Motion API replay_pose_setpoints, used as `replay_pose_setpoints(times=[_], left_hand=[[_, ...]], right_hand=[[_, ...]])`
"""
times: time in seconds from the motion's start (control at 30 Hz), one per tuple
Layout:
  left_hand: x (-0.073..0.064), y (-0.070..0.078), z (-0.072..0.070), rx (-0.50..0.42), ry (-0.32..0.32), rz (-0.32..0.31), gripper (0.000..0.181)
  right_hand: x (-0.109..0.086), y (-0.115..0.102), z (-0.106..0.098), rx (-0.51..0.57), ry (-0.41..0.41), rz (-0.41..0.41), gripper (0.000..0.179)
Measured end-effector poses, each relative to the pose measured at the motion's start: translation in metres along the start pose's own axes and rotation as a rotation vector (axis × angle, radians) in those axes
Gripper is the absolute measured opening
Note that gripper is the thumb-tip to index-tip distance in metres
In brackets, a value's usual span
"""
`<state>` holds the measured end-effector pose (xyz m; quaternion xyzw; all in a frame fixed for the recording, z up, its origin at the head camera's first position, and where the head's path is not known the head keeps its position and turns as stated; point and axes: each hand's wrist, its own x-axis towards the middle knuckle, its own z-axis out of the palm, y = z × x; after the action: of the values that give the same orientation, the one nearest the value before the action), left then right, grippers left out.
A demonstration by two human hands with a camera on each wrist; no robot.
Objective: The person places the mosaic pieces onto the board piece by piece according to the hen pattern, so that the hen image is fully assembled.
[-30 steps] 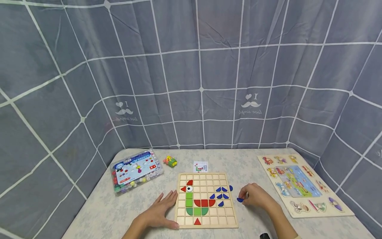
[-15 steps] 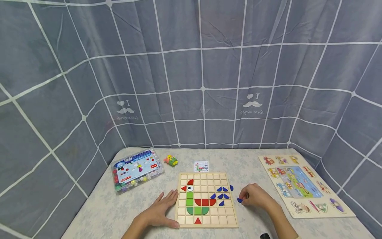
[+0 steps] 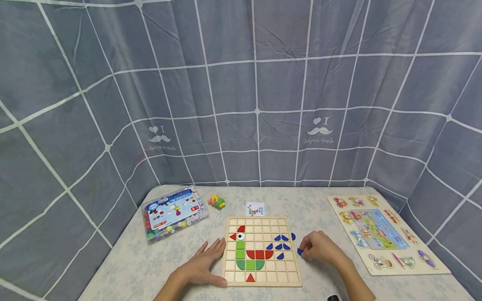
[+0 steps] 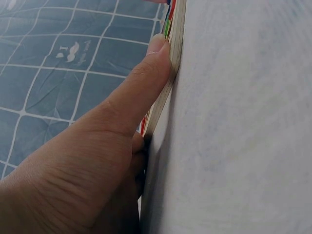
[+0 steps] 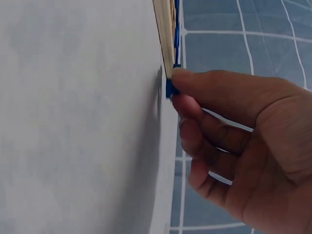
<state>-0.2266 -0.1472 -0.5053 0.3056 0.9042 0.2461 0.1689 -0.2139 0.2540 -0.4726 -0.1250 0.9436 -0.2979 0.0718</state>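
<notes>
A square wooden grid board (image 3: 271,276) lies in front of me with flat red, green and blue tiles set out as a bird, with a round eye tile (image 3: 241,236). Along the board's left edge rests my left hand (image 3: 201,264), fingers spread and straight, its thumb at the near left corner. In the left wrist view that thumb (image 4: 141,75) lies against the board's side. Thumb and fingertips of my right hand (image 3: 320,246) pinch a blue half-round tile (image 3: 300,251) just off the board's right edge. The right wrist view shows the tile's blue edge (image 5: 170,89) by the wood.
Another blue tile (image 3: 293,236) sits at the board's right edge. Behind the board lies a small pattern card (image 3: 255,208). A bead box (image 3: 175,213) and a small toy figure (image 3: 216,201) are at the left. A picture puzzle (image 3: 388,234) lies at the right; a dark object (image 3: 333,298) shows near the front.
My right hand has moved slightly left with the blue half-round tile, closer to the board's edge, and the tile has turned in the fingers. The left hand keeps its place.
</notes>
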Motion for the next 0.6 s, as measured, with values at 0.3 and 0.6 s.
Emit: replay_pose_setpoints(times=[0.3, 0.6], left_hand=[[0.001, 0.000, 0.000, -0.005, -0.004, -0.006, 0.111], [0.000, 0.001, -0.001, -0.012, -0.006, -0.011, 0.111]], right_hand=[[0.002, -0.021, 0.011, 0.024, -0.053, -0.067, 0.008], [0.001, -0.028, 0.017, 0.016, -0.042, -0.086, 0.008]])
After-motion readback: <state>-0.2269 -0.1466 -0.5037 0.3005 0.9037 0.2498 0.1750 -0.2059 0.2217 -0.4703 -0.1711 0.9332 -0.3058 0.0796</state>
